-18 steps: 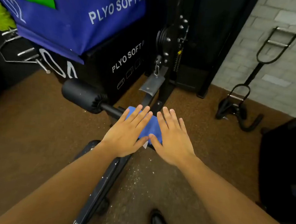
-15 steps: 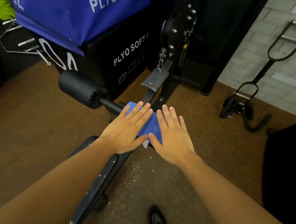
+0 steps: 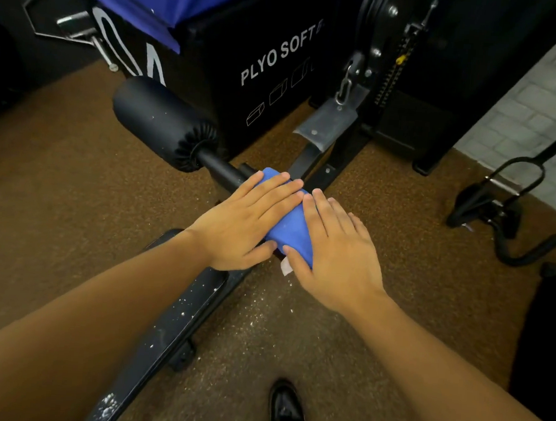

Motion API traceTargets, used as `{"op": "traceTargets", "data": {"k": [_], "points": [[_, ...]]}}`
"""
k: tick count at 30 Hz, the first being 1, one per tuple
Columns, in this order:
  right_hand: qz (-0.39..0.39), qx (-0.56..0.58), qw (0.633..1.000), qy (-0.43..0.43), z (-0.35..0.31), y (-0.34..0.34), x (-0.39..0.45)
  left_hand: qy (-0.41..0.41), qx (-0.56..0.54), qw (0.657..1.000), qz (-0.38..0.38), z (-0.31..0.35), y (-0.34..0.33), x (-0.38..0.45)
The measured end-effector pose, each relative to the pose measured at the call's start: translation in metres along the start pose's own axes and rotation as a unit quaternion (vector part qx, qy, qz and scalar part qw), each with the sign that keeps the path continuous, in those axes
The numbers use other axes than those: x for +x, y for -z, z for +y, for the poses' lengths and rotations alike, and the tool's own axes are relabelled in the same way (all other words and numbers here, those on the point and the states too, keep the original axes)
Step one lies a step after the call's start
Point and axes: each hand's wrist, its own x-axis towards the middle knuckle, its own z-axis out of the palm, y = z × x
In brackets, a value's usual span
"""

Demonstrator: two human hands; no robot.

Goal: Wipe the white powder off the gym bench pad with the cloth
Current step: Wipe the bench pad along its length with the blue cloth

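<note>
both hands are lying flat, fingers straight, pressing the blue cloth [image 3: 290, 224] onto the far end of the gym bench pad [image 3: 178, 321]; the left hand [image 3: 243, 221] and right hand [image 3: 336, 246] are grasping nothing. white powder [image 3: 186, 302] is showing as specks along the near stretch of the pad, and more is lying on the brown floor [image 3: 59, 197] beside it. judging by that, the wiping is only partly done.

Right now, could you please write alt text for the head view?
Both hands, left hand and right hand, press a blue cloth flat onto a black gym bench pad speckled with white powder. A black foam roller and plyo box lie beyond.
</note>
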Motion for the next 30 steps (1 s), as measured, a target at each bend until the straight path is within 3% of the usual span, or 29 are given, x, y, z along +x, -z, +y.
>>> {"op": "traceTargets", "data": {"k": [6, 11, 22, 30], "points": [[0.05, -0.01, 0.999, -0.005, -0.009, -0.006, 0.001, 0.002, -0.035, 0.999, 0.037, 0.0, -0.003, 0.0], [0.056, -0.012, 0.998, -0.003, -0.024, -0.005, 0.007, 0.012, -0.065, 0.998, 0.015, -0.005, 0.007, -0.007], [0.081, 0.056, 0.994, 0.054, -0.102, -0.02, 0.025, 0.09, -0.078, 0.993, 0.025, -0.035, 0.03, -0.09], [0.034, 0.086, 0.992, 0.083, -0.139, -0.1, 0.033, 0.127, -0.05, 0.991, -0.011, -0.064, -0.035, -0.147]]}}
